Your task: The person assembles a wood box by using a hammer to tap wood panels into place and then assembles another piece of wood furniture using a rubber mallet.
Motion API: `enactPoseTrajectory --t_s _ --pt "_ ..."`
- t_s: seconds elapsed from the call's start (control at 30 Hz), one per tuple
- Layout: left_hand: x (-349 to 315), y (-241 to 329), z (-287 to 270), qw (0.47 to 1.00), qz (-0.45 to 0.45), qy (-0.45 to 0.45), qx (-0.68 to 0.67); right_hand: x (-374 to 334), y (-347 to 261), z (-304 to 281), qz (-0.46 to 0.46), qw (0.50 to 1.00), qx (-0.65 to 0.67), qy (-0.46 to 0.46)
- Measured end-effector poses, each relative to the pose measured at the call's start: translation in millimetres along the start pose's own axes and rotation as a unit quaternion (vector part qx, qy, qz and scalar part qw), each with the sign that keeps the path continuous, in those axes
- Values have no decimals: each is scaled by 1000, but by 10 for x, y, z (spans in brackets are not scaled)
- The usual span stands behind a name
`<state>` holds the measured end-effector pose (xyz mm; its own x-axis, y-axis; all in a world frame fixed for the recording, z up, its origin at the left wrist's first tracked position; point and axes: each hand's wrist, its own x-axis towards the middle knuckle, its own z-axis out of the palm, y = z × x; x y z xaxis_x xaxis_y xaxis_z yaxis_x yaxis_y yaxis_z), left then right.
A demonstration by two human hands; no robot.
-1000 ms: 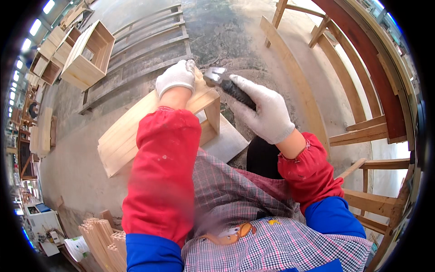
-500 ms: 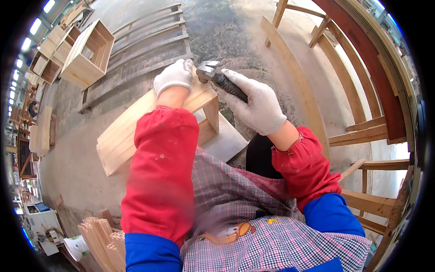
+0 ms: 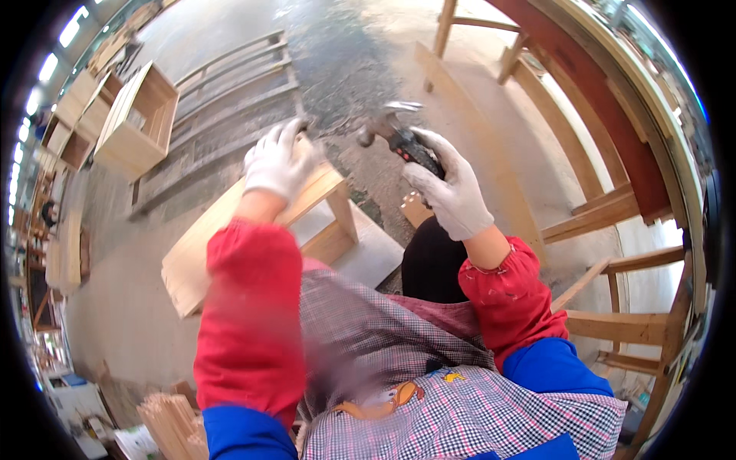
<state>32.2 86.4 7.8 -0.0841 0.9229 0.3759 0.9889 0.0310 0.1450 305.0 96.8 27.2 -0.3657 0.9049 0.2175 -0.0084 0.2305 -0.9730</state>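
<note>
My right hand [image 3: 456,188], in a white knit glove, is wrapped round the dark handle of a claw hammer [image 3: 391,126]. The hammer's head is in the air, to the right of a pale wooden box frame [image 3: 222,222] and apart from it. Over the far end of that frame is my left hand [image 3: 277,165], also gloved and slightly blurred. Its fingers are drawn together at the tips, where a small dark spot shows; what they pinch cannot be made out. The frame lies in front of me, its opening towards the right, partly hidden by my left sleeve.
A flat pale board [image 3: 372,249] lies under the frame's right side. Beyond it is a slatted wooden pallet [image 3: 207,153], with an open wooden box [image 3: 138,119] at its left. Wooden racks [image 3: 613,211] stand at the right. Bundled wood strips [image 3: 169,422] are at lower left.
The hammer has moved away from the frame's far end, to the right, with my right hand. My left hand has shifted slightly. A small wooden block has come into sight beside my right hand.
</note>
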Motion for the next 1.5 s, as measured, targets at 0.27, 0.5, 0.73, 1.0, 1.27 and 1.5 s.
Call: enactPoseTrajectory --t_s 0.27,0.5,0.73,1.0,1.27,1.5 --pt "93 -229 76 970 -110 -68 -207 -579 -530 -1088 -29 985 -69 158" --pt "172 -410 103 981 -74 -58 -168 -1013 -1855 -2350 -152 666 -548 482" --pt "-515 -1417 -226 973 -88 -153 -148 -1808 -2464 -3621 182 356 -787 469" --pt "-1223 -1782 -511 966 -217 -119 -78 -1739 -2409 -3338 43 272 -833 480" --pt "-368 -732 -922 985 -114 -124 -27 -1269 -663 -2143 -142 759 -598 217" --pt "697 35 -504 975 -121 -75 -168 -1736 1217 -1717 129 900 -413 55"
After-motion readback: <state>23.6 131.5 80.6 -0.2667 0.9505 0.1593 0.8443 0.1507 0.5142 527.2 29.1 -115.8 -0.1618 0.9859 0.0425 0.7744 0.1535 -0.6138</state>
